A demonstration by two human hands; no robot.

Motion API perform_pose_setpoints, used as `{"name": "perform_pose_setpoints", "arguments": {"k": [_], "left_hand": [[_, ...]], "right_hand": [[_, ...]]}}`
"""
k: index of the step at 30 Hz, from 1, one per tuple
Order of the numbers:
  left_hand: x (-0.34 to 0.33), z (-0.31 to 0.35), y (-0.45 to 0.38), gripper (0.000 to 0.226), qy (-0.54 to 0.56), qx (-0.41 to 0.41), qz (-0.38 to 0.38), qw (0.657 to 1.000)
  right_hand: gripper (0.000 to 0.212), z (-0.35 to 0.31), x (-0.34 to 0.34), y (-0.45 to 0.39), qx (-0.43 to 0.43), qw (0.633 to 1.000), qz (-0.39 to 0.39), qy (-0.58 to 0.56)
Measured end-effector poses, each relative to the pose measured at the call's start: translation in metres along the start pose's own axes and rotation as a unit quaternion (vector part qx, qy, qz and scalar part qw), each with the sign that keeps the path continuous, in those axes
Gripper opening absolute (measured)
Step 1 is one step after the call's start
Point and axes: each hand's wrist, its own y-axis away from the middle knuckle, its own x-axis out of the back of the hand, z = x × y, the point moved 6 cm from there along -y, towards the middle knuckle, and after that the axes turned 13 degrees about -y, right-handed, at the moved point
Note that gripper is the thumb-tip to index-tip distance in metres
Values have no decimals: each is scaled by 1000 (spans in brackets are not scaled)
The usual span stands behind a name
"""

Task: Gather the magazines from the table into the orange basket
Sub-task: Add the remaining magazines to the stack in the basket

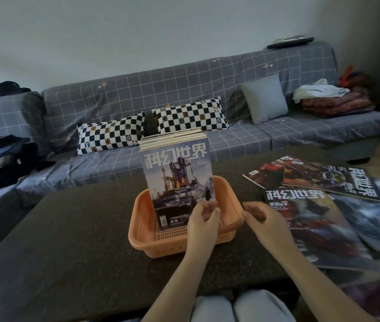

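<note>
Left grip (204,218): thumb and fingers pinch the lower right corner of the front cover of an upright stack of magazines (177,180). Right grip (262,217): fingers loosely curled and holding nothing, hovering just beside the basket's right rim, above the nearest loose magazine.

Sofa (184,101): grey checked cover, behind the surface, carrying two chequered pillows (152,130), a plain grey cushion (264,99), and piled clothes at both ends.

Surface (68,228): dark and broad, bearing basket and loose issues.

Loose magazines (319,217): several, fanned and overlapping at right, well outside the basket; these remain to be gathered.

Orange basket (145,231): perforated plastic, near the middle of the surface. The stack stands on end inside it, leaning slightly and rising far above the rim.

Risk, as judged: the stack looks tall for so shallow a basket, and only one pinched corner visibly steadies it. Letting go to reach right could let the issues topple or fan out over the rim. Glossy covers would probably slide on one another, and sideways pressure from added copies might tip the light basket.
</note>
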Motion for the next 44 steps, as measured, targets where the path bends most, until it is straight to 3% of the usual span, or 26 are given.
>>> {"name": "perform_pose_setpoints", "arguments": {"k": [3, 8, 12, 16, 22, 24, 27, 31, 37, 41, 44], "left_hand": [[-36, 12, 10, 15, 1, -15, -44, 999], [-100, 22, 24, 18, -20, -26, -113, 993], [-142, 15, 27, 19, -22, 11, -146, 989], [-169, -1, 26, 23, -23, 71, -160, 984], [-184, -9, 15, 64, 1, 151, -156, 976], [-186, -9, 14, 68, 14, 171, -170, 970], [-188, -5, 17, 38, 24, 146, -226, 963], [-175, 0, 26, 14, 30, 100, -207, 973], [-133, 12, 37, 15, 75, 16, -191, 979], [-104, 21, 34, 20, 110, -14, -183, 977], [-75, 26, 24, 21, 127, -29, -157, 979]], "right_hand": [[29, 14, 36, 10, -1, 999, 40, 13], [26, 60, 93, 19, -74, 991, 102, 51], [26, 94, 127, 25, -117, 981, 121, 96], [39, 124, 157, 29, -163, 963, 124, 176], [44, 142, 173, 33, -197, 950, 125, 207], [39, 138, 176, 36, -186, 955, 152, 172], [43, 137, 178, 40, -184, 962, 179, 91], [57, 145, 176, 51, -230, 956, 181, -7], [30, 142, 164, 59, -258, 930, 153, -212], [23, 112, 150, 47, -219, 903, 134, -345], [20, 78, 135, 30, -163, 911, 97, -367]]}}
